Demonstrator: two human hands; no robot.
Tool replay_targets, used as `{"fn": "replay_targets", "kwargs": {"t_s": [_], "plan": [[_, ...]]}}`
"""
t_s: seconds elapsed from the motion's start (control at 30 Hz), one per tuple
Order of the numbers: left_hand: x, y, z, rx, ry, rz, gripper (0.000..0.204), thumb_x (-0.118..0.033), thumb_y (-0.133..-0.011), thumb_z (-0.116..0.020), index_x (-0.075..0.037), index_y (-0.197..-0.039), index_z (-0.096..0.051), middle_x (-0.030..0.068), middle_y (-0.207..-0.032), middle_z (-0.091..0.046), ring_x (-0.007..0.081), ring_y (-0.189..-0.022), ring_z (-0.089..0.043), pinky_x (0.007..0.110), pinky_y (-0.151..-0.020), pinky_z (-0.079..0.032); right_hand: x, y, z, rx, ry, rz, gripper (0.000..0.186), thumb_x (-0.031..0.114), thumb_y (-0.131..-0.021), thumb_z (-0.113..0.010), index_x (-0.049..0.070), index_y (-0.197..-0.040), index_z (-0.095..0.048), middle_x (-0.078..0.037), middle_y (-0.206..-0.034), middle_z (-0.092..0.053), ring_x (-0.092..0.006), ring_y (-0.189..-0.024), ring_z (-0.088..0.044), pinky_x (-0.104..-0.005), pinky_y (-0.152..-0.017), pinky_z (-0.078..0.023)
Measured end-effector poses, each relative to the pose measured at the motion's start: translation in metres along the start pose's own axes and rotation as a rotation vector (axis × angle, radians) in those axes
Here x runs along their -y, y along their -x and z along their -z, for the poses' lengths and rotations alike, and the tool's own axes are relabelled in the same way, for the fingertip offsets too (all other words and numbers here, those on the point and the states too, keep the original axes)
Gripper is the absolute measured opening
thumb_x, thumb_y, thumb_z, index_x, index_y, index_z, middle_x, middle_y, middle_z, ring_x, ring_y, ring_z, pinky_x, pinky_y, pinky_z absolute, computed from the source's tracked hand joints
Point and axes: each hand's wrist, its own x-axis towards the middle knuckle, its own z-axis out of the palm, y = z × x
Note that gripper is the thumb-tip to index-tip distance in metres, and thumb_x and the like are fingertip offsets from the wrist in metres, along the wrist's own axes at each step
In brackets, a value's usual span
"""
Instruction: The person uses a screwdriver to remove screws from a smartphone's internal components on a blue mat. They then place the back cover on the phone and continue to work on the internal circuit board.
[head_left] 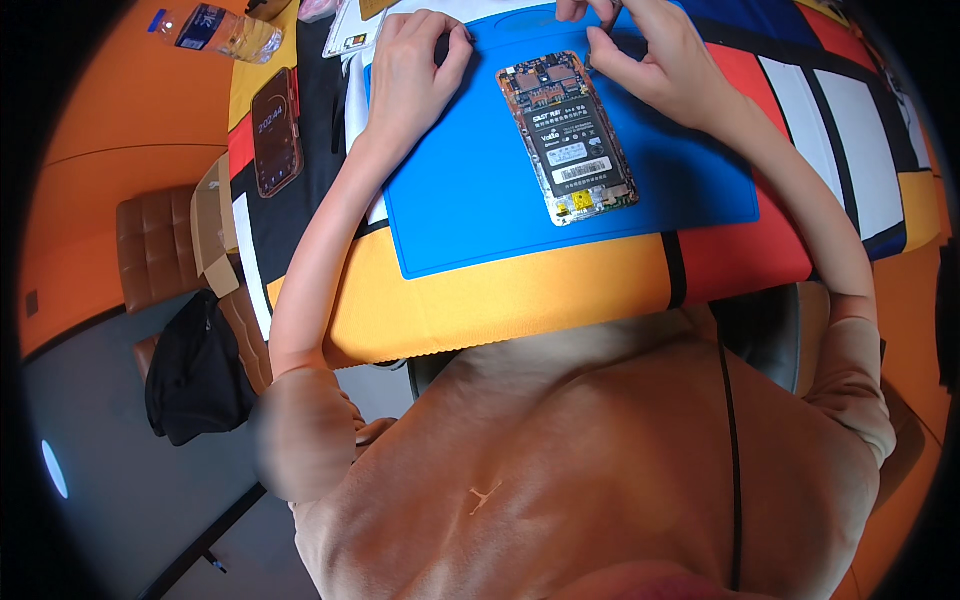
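Note:
An opened smartphone [575, 140] lies on a blue work mat [450, 215], its black battery and circuit board exposed. At the mat's far left edge rests my left hand [425, 62], fingers curled inward and nothing visible in them. My right hand [655, 55] is at the phone's upper right corner, by the circuit board. Its thumb and fingers are bent toward each other, partly cut off by the top of the picture. Whatever they hold, if anything, is too small or hidden to make out.
A second phone [276, 132] with a lit timer screen lies left of the mat. Beyond it a plastic bottle [225, 33] lies on its side. The colour-blocked tablecloth [480, 295] hangs over the near edge. A cardboard box [212, 225] and black bag [195, 370] are at lower left.

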Motion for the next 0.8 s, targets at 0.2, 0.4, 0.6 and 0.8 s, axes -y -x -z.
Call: {"fn": "replay_targets", "kwargs": {"t_s": [0.2,0.4,0.6,0.8], "plan": [[-0.001,0.0,0.001,0.032,0.029,0.024,0.018,-0.02,-0.099,-0.063,-0.005,-0.096,-0.073,0.0059,-0.093,-0.071,0.0247,-0.095,-0.059,0.036,-0.081,-0.05,-0.003,-0.001,0.002,0.039,-0.013,-0.014,0.023,-0.001,-0.086,-0.066,0.003,-0.096,-0.045,-0.012,-0.092,-0.059,-0.0247,-0.078,-0.058,-0.0337,-0.071,-0.048],[0.001,0.001,0.001,0.038,0.013,0.005,0.018,-0.02,-0.099,-0.063,-0.005,-0.098,-0.074,0.0062,-0.097,-0.071,0.0247,-0.097,-0.058,0.036,-0.083,-0.05,-0.003,-0.002,0.004,0.068,-0.016,0.023,0.025,-0.001,-0.085,-0.066,0.004,-0.098,-0.046,-0.013,-0.096,-0.059,-0.0254,-0.081,-0.058,-0.0348,-0.073,-0.049],[0.001,0.0,0.0,0.017,-0.019,-0.031,0.019,-0.021,-0.098,-0.063,-0.005,-0.098,-0.074,0.006,-0.098,-0.071,0.0246,-0.097,-0.058,0.036,-0.083,-0.05,0.004,-0.006,0.01,0.08,0.007,-0.004,0.026,-0.003,-0.084,-0.065,0.004,-0.099,-0.046,-0.014,-0.098,-0.06,-0.0253,-0.079,-0.059,-0.0344,-0.073,-0.05],[-0.001,0.0,-0.001,-0.005,-0.013,-0.035,0.018,-0.02,-0.098,-0.063,-0.006,-0.098,-0.075,0.0063,-0.096,-0.07,0.0248,-0.094,-0.058,0.035,-0.083,-0.05,-0.002,-0.006,0.008,0.069,0.014,0.042,0.027,-0.003,-0.084,-0.066,0.004,-0.1,-0.045,-0.014,-0.097,-0.059,-0.0251,-0.081,-0.06,-0.0344,-0.074,-0.05]]}}
